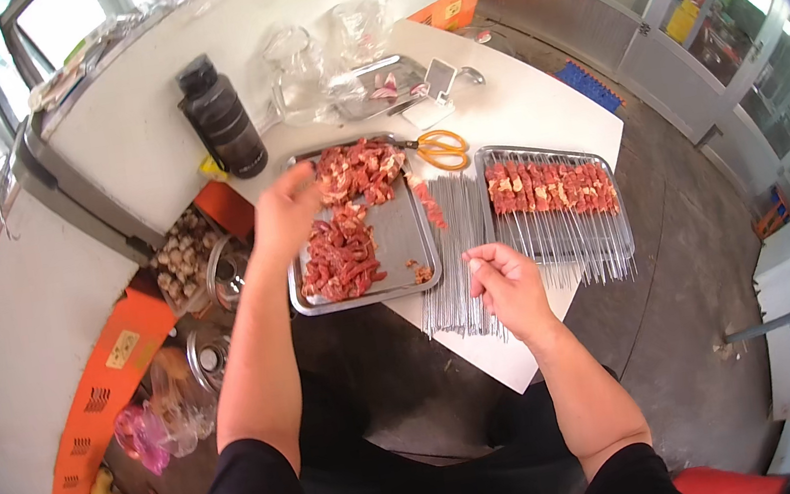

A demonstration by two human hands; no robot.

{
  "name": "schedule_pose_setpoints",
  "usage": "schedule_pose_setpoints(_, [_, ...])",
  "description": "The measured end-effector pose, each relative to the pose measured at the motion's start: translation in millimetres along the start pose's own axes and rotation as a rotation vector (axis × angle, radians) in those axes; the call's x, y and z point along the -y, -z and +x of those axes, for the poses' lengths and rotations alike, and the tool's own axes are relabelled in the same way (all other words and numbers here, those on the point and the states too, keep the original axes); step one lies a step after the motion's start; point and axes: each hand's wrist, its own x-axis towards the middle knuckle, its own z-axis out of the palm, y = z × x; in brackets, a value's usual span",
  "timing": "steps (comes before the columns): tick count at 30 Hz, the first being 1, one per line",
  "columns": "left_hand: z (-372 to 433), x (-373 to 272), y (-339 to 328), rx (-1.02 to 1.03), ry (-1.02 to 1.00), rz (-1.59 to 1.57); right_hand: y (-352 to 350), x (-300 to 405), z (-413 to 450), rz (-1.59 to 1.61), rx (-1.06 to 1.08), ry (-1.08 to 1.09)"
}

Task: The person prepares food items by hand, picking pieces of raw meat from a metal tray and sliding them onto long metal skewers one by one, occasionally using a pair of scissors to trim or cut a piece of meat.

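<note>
My left hand [288, 213], slightly blurred, is over the left edge of a metal tray [398, 243], its fingers apart beside the upper pile of raw meat pieces [354, 169]. A second pile of raw meat [341, 258] lies nearer me in that tray. My right hand [506, 281] pinches the lower end of a thin metal skewer; meat pieces [426, 201] are threaded on its far part, by the tray's right edge. Beneath lies a bundle of bare metal skewers [455, 284]. Right of them, a second metal tray [555, 256] bears a row of meat skewers [549, 187].
Scissors with orange handles [443, 150] rest at the first tray's far corner. Behind are a dark bottle [222, 120], plastic bags [360, 28] and another metal tray [353, 107]. A container of garlic bulbs [184, 257] stands low at left. The white table [549, 100] has an angled right edge.
</note>
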Motion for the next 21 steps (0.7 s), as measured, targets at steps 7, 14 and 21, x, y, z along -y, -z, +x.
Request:
schedule_pose_setpoints(7, [20,14,18,0.030,0.050,0.346,1,-1,1,-0.024,-0.064,-0.009])
schedule_pose_setpoints(14, [4,25,-42,0.325,-0.377,0.711,-3,-4,9,-0.058,-0.046,-0.005])
schedule_pose_setpoints(21, [3,-1,-52,0.365,-0.217,0.793,4,-9,12,-0.118,-0.058,0.036])
